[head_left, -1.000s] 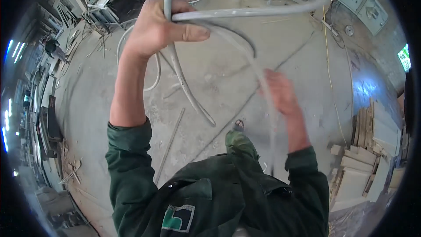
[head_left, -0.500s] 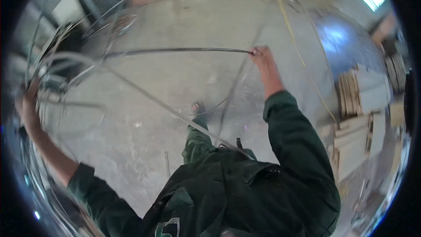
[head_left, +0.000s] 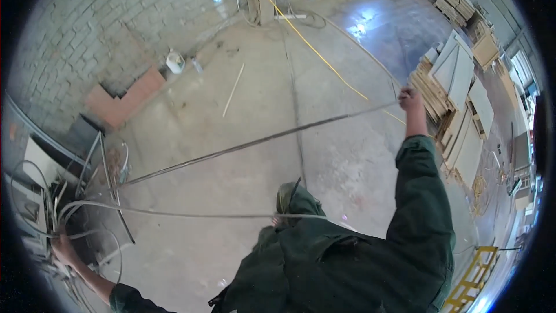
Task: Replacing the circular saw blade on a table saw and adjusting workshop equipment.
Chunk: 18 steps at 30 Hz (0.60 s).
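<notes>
At the right, my right hand is closed around the end of a long dark cable. The cable runs taut across the floor's width to the left, passing over a seam in the concrete. My left hand reaches far out to the lower left, its fingers closed among looped grey cables; which strands it grips is hard to make out. From those loops a grey cable stretches right, across the front of my green jacket.
A yellow cord crosses the floor from a post. Stacked wooden panels stand at the right, with a yellow frame lower down. Reddish boards and a white bucket sit by the brick wall. A thin strip lies on the floor.
My right hand has moved right and slightly down, pulling the dark cable out longer. My left hand is lower in the picture. The view has swung round to the right.
</notes>
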Tool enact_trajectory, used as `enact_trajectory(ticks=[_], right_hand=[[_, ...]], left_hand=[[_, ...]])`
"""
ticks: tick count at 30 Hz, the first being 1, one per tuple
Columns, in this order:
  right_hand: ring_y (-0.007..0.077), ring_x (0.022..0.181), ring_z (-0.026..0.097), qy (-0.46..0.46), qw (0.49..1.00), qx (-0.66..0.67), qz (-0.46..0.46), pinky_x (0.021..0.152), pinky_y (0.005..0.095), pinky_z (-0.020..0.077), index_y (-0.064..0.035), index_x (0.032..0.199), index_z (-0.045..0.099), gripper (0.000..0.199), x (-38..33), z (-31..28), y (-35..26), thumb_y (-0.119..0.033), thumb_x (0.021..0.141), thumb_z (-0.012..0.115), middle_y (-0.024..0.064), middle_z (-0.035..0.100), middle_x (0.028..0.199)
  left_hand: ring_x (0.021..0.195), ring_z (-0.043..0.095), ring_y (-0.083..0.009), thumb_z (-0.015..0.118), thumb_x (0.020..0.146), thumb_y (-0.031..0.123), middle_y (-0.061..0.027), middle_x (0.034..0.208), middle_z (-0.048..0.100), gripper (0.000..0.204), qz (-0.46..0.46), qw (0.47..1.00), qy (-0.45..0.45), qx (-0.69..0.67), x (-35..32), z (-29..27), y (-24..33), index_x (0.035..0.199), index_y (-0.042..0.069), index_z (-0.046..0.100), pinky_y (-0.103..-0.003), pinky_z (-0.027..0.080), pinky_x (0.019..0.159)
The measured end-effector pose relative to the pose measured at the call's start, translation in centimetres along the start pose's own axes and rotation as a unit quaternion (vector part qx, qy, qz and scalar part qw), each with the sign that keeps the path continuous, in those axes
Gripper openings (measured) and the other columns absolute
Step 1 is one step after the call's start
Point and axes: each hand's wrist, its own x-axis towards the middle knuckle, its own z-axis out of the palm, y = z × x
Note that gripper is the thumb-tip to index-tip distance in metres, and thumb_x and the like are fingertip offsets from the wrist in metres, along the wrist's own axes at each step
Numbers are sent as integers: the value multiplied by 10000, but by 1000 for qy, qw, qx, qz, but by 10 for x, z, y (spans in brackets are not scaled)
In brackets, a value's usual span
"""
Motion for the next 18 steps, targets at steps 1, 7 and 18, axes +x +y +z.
enact_trajectory(ticks=[1, 7, 18], right_hand=[[201, 503, 451, 60, 994, 20, -93, 398, 305, 366, -37, 791, 540, 216, 1, 15, -17, -181, 948, 503, 97, 517, 691], [177, 437, 413, 132, 978, 12, -162, 394, 315, 301, -108, 682, 517, 265, 43, 103, -92, -155, 942, 514, 36, 467, 544], [167, 525, 483, 186, 961, -33, -200, 411, 295, 368, -75, 906, 564, 122, 331, 431, -42, -178, 942, 510, 61, 524, 710]], left_hand=[[971, 667, -381, 548, 787, 785, -205, 1072, 708, 843, -14, 1000, -19, 2, 20, 33, 35, 1152, 45, 717, -478, 505, 831], [990, 657, -411, 549, 815, 713, -173, 1115, 700, 684, -69, 994, -32, 83, 118, 143, 173, 1161, 145, 711, -541, 505, 816], [931, 696, -352, 579, 818, 598, -122, 1068, 726, 543, -239, 944, -179, 141, 235, 360, 402, 1098, 161, 739, -506, 533, 751]])
